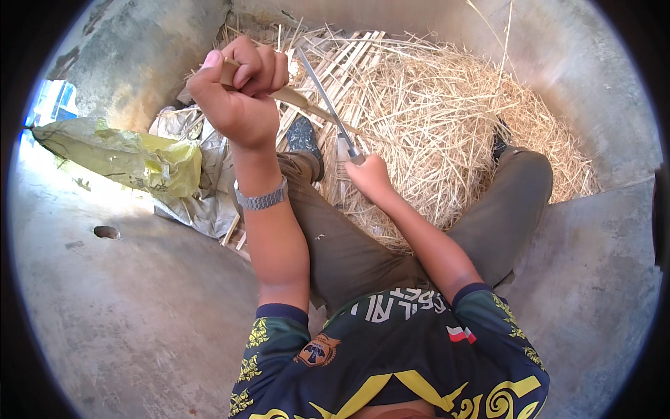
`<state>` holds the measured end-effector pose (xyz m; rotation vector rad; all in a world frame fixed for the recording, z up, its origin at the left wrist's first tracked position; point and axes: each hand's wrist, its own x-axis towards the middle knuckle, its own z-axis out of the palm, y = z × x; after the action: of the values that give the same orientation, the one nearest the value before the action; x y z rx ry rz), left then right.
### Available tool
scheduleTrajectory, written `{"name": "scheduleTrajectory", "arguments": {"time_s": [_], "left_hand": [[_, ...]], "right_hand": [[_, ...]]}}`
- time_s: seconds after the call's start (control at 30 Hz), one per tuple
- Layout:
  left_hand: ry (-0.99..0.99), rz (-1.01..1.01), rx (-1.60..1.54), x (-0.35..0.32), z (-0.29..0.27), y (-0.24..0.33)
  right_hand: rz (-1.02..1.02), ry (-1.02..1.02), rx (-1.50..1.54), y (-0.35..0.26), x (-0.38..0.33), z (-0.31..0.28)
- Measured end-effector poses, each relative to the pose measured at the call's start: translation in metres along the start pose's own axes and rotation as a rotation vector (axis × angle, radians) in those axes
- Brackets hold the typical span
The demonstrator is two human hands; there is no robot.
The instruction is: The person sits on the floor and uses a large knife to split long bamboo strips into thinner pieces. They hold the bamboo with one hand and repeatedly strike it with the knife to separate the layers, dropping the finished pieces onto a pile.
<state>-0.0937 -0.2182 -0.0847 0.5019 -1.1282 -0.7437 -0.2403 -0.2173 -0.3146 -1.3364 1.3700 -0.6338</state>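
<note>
While our left hand [241,84] clenches the bamboo stick [299,100] jutting rightward, our right hand [368,178] grips the knife [326,96] crossing it; beside the blade, shavings [440,126] and slats [352,66] suggest much cutting done, this stick seemingly unfinished.

bright light [80,199] falls beside stained grey walls [583,91]

Straw [433,133] lies before me, right of my knife [326,98]; the sack [157,159] lies left of my left hand [239,105].
</note>
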Motion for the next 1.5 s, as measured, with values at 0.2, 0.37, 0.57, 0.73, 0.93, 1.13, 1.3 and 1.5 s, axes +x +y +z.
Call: {"name": "scheduleTrajectory", "arguments": {"time_s": [0.2,0.37,0.57,0.73,0.93,1.13,1.3,1.5], "left_hand": [[-0.031,-0.007,-0.007,-0.002,-0.002,-0.003],[-0.111,0.017,0.027,-0.004,-0.003,0.0],[-0.055,0.018,0.034,-0.001,0.004,0.0],[0.043,0.0,0.026,0.004,-0.014,0.003],[-0.03,0.04,-0.028,0.001,-0.015,0.0],[-0.03,0.014,0.04,0.001,-0.009,0.004],[-0.012,0.009,0.029,0.001,-0.008,0.005],[-0.162,-0.03,-0.035,-0.001,-0.014,0.005]], "right_hand": [[0.136,-0.074,-0.027,0.002,0.003,-0.005],[-0.132,-0.028,-0.027,-0.038,-0.017,-0.014],[0.058,-0.211,0.191,0.031,0.021,-0.001],[0.129,-0.193,0.11,0.033,0.018,-0.007],[-0.289,-0.056,-0.004,-0.02,-0.004,-0.007],[0.032,-0.082,-0.066,0.033,0.019,-0.002],[0.211,-0.067,-0.033,0.06,0.024,-0.004],[-0.168,-0.12,0.006,-0.006,0.007,-0.013]]}}
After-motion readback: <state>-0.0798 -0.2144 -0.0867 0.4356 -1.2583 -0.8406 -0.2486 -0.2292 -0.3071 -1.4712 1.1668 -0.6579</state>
